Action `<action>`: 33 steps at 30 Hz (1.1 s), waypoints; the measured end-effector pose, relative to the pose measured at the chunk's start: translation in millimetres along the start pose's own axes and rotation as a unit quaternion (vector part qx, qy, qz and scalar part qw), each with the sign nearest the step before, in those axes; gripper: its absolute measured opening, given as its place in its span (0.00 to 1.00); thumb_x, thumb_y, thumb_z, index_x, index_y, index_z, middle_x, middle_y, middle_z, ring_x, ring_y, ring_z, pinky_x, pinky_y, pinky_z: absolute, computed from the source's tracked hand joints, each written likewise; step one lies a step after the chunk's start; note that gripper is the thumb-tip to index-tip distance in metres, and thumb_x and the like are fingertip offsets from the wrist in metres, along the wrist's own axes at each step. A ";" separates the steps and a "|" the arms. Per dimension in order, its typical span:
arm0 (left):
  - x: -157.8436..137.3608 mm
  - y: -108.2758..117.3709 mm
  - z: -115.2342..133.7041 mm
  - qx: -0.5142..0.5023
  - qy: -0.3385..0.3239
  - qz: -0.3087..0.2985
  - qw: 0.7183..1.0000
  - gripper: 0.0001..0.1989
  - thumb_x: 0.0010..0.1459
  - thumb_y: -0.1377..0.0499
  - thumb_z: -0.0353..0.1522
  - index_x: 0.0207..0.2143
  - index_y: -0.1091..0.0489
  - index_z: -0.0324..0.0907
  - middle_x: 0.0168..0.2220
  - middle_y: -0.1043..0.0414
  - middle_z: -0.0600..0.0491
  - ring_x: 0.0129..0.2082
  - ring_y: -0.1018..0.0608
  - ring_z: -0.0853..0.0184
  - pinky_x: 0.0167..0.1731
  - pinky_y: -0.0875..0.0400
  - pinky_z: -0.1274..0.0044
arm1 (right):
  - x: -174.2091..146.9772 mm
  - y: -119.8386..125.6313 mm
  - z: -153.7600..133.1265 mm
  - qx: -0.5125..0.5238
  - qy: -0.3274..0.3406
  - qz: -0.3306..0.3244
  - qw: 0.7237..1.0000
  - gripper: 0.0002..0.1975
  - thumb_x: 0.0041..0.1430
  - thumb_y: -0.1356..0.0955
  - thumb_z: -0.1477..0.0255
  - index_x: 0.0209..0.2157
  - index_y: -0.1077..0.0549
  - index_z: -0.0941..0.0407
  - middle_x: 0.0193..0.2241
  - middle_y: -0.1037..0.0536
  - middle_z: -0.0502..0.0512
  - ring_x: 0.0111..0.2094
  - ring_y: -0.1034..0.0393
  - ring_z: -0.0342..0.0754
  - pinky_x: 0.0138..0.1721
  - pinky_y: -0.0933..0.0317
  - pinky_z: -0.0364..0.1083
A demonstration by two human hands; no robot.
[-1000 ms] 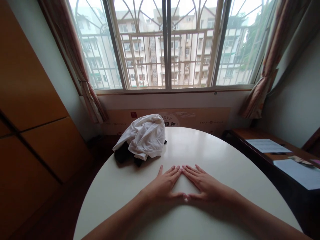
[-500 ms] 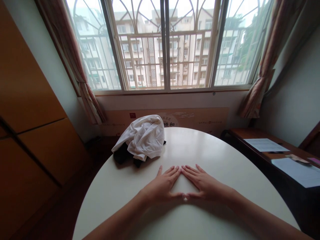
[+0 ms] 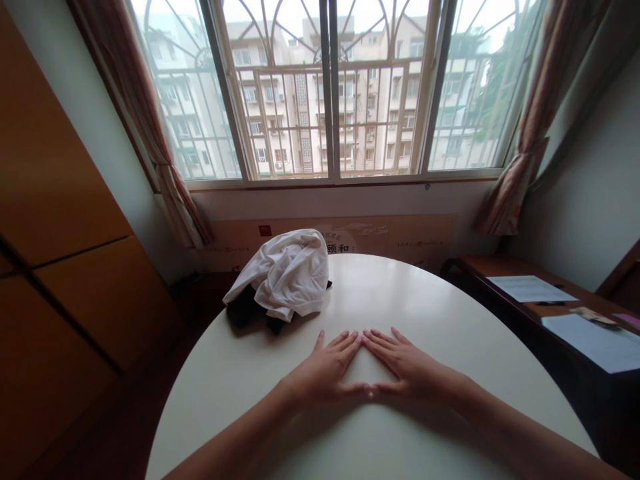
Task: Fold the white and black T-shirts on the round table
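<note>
My left hand (image 3: 327,368) lies flat on the round white table (image 3: 425,307), its fingers stretched out and holding nothing. Mirroring it, my right hand (image 3: 403,365) rests palm down, also open. Thumb tips and index fingertips meet or nearly meet, framing a small triangle of tabletop. Beyond my left hand, at the table's far left, sits a crumpled heap of white cloth (image 3: 295,273), perhaps a garment. Black cloth (image 3: 245,308) shows from under it. Neither hand touches the heap, and its folds hide its full shape.
A low brown wooden table (image 3: 480,268) at the right bears paper sheets (image 3: 530,289) and small items. Orange-brown cabinets (image 3: 80,293) stand on the left. Behind the round table, a printed board (image 3: 420,233) leans below the barred window, with tied curtains (image 3: 170,193) at its sides.
</note>
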State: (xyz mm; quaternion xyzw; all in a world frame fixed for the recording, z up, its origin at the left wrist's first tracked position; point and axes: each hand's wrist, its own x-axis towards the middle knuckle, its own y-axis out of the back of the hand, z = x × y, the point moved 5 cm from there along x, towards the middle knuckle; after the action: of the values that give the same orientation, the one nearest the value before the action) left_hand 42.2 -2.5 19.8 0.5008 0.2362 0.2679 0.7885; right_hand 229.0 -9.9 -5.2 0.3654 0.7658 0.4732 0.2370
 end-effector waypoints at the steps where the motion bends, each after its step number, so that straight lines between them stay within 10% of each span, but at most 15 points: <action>1: 0.1 0.3 0.4 0.001 0.000 -0.001 1.000 0.51 0.64 0.43 0.61 0.78 0.55 0.48 0.77 0.55 0.41 0.77 0.50 0.45 0.72 0.65 0.42 | 0.0 0.0 0.0 0.000 0.001 0.002 1.000 0.52 0.65 0.34 0.39 0.78 0.52 0.55 0.76 0.51 0.65 0.77 0.58 0.66 0.75 0.70 0.69; 33: 1.6 -0.3 -1.0 0.002 -0.005 -0.008 1.000 0.49 0.66 0.43 0.58 0.78 0.55 0.47 0.77 0.55 0.42 0.77 0.51 0.45 0.71 0.66 0.41 | -1.2 5.5 -7.5 -0.003 -0.004 -0.002 1.000 0.53 0.66 0.35 0.39 0.77 0.51 0.58 0.76 0.52 0.65 0.77 0.57 0.65 0.75 0.69 0.68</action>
State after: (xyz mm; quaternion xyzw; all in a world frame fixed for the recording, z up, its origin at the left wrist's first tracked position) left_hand 42.8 -0.9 19.0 0.5020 0.2366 0.2584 0.7907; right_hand 226.3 -13.4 3.0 0.3648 0.7642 0.4737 0.2419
